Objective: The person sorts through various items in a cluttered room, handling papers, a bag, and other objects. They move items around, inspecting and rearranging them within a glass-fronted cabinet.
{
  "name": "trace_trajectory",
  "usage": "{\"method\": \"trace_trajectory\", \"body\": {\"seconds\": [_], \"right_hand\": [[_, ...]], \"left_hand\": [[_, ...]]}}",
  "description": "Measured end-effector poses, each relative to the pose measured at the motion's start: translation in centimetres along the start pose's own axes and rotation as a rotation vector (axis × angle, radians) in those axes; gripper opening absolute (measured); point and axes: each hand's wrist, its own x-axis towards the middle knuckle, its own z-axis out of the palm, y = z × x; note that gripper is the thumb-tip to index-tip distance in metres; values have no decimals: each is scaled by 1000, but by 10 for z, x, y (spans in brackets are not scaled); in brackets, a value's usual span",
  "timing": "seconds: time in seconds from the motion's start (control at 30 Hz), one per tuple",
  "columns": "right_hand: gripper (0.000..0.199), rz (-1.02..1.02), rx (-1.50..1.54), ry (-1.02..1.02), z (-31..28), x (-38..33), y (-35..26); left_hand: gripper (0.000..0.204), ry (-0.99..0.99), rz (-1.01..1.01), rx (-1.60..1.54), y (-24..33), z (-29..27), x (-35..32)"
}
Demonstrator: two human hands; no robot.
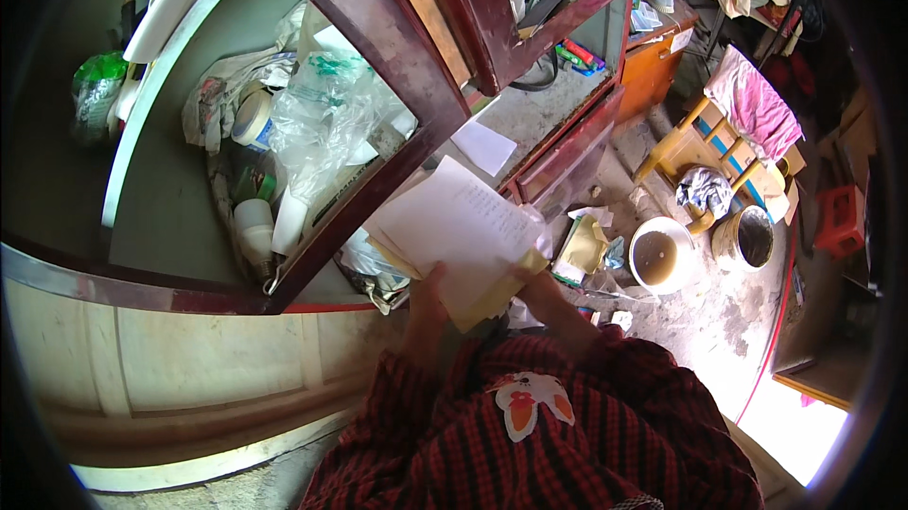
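A loose stack of papers [454,226] is held in front of my body, white sheets on top with handwriting and yellowish ones below. My left hand [429,293] is closed on its lower left edge, with the thumb on top. At the lower right edge, my right hand [532,280] grips the same stack; its fingers are partly hidden and blurred. Just beyond the stack, a white sheet [484,147] lies at the edge of a dusty cabinet shelf [558,103].
To the left, a dark red cabinet frame [378,47] surrounds plastic bags [322,113], a white tub [252,119] and a light bulb [253,226]. On the floor at right stand a bucket of murky water [654,259], a second bucket [743,238], a yellow chair [700,146] and a red stool [839,220].
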Motion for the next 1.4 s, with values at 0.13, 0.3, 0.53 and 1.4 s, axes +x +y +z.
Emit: {"method": "trace_trajectory", "body": {"seconds": [0.13,0.3,0.53,1.4], "right_hand": [[51,-116,-22,258,-60,11,-51],[48,-163,-476,149,-11,16,-93],[33,-99,-604,-1,33,42,-70],[31,-885,-1545,52,74,65,-72]], "left_hand": [[38,174,-426,-448,58,16,-7],[41,86,-532,-372,57,-4,-16],[47,-87,-640,-362,69,-14,-17],[47,-164,-664,-677,27,-12,-13]]}}
